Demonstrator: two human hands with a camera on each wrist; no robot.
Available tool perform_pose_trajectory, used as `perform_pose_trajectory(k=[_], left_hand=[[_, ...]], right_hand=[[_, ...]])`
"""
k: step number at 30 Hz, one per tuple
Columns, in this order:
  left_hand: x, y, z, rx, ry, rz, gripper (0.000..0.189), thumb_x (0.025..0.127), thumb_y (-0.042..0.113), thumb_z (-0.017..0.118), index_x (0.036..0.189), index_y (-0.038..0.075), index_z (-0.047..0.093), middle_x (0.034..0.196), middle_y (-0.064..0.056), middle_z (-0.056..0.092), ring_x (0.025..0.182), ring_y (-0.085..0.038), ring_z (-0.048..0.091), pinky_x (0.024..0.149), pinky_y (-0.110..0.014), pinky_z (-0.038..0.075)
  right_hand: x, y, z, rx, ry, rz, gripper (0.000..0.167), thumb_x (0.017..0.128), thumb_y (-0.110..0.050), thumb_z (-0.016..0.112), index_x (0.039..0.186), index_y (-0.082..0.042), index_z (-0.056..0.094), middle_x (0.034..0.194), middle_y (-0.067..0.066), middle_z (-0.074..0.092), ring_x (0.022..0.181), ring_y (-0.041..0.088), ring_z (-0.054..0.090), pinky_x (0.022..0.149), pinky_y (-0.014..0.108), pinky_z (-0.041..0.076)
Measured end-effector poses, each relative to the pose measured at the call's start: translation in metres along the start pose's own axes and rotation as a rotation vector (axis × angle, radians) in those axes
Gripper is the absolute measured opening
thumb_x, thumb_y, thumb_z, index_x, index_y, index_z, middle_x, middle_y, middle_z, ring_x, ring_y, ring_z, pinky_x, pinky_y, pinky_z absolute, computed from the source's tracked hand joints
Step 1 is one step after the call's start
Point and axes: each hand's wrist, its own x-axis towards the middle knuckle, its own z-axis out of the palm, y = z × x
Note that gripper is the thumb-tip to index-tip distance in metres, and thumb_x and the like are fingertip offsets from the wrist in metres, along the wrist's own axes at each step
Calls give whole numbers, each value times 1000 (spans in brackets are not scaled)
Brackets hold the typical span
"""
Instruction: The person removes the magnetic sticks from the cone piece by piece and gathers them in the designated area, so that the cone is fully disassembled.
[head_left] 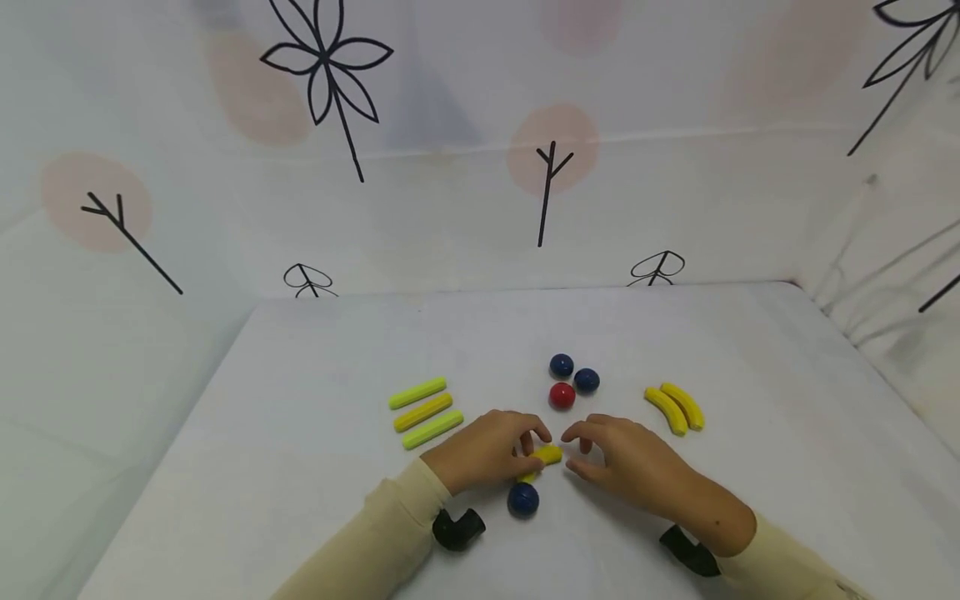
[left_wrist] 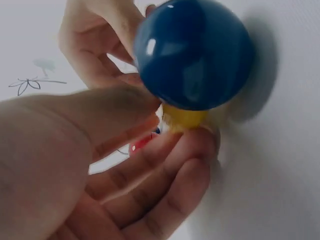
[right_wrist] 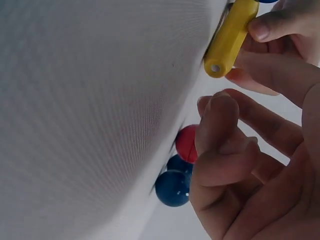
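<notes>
My left hand (head_left: pixel 483 450) pinches a yellow toy banana (head_left: pixel 551 454) between thumb and fingers, low over the white table. One end of this banana (right_wrist: pixel 227 47), with a small pale hole in it, points towards my right hand in the right wrist view. My right hand (head_left: pixel 641 467) is just to the right, fingers loosely bent and holding nothing. A shiny dark blue ball (head_left: pixel 523 500) sits close below the left thumb. It hides part of the banana (left_wrist: pixel 185 117) in the left wrist view.
Beyond the hands, a red ball (head_left: pixel 562 396) stands beside two blue balls (head_left: pixel 587 381). Two yellow toy bananas (head_left: pixel 675 408) lie at the right. Three yellow and lime sticks (head_left: pixel 423 412) lie in a row at the left. A patterned cloth (head_left: pixel 450 225) hangs behind the table.
</notes>
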Motion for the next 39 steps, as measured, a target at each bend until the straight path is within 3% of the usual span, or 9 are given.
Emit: perform_pose_trajectory(k=[4, 7, 15, 20, 24, 32, 39], left_hand=[[-2, 2, 0, -77, -46, 72, 28, 93, 22, 72, 120, 18, 66, 93, 10, 68, 75, -1, 59, 72, -16, 50], [-6, 4, 0, -87, -48, 80, 23, 94, 27, 71, 113, 17, 65, 89, 11, 68, 74, 0, 59, 70, -16, 50], [-18, 10, -5, 50, -43, 23, 27, 89, 46, 73, 93, 23, 58, 69, 11, 58, 56, -5, 49, 52, -20, 39], [-19, 13, -1, 132, -75, 6, 38, 83, 56, 76, 99, 26, 58, 71, 11, 57, 60, -4, 50, 54, -20, 40], [-19, 13, 1, 145, -108, -9, 42, 81, 50, 80, 107, 26, 57, 76, 11, 59, 66, -4, 53, 60, -19, 44], [-14, 12, 1, 129, -114, 60, 33, 84, 38, 81, 105, 22, 62, 80, 11, 58, 74, -4, 53, 68, -17, 45], [-11, 8, -1, 111, -134, 103, 29, 84, 36, 81, 105, 22, 65, 84, 13, 61, 77, -2, 54, 71, -16, 46]], right_hand=[[1, 2, 1, 60, -50, -15, 27, 81, -25, 83, 106, -21, 74, 78, -15, 59, 74, 7, 52, 69, 23, 47], [0, 4, 3, 85, -89, -24, 21, 80, -25, 84, 99, -23, 75, 76, -16, 59, 74, 6, 52, 71, 23, 47], [-3, 7, 5, 23, -79, -28, 15, 80, -28, 84, 84, -24, 70, 73, -14, 55, 69, 6, 49, 66, 22, 45], [-5, 8, 1, 14, -81, 36, 20, 79, -27, 84, 80, -22, 65, 69, -10, 53, 67, 9, 48, 62, 23, 42], [-6, 8, 3, 53, -134, 56, 23, 80, -30, 84, 79, -22, 62, 65, -7, 52, 63, 10, 48, 59, 23, 38], [-5, 10, 5, 154, -195, -118, 18, 88, -34, 76, 87, -24, 61, 64, -12, 50, 60, 4, 46, 58, 21, 39], [-4, 12, 5, 234, -244, -137, 22, 89, -33, 76, 86, -21, 58, 67, -11, 52, 60, 3, 47, 56, 20, 40]])
